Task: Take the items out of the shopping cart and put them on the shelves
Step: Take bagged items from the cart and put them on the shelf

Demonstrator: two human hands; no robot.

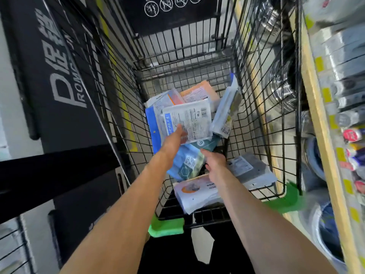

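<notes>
I look down into a black wire shopping cart (254, 123) holding several flat plastic-wrapped packets. My left hand (173, 142) grips a white packet with printed text and a barcode (192, 120) at the pile's middle, thumb on top. My right hand (214, 163) reaches in just below it, fingers curled at a teal packet (207, 144) and a blue packet (185, 165); whether it holds either is unclear. An orange packet (201, 92) lies at the far end, a light blue one (225, 109) leans on the right wall, a grey one (250, 169) and a white-orange one (195, 191) lie near me.
Shelves (324, 135) with a pale wooden edge and yellow price tags run along the right, stocked with packaged goods and metal ware. A dark promotional sign (65, 76) stands left of the cart. Green corner bumpers (166, 227) mark the cart's near end.
</notes>
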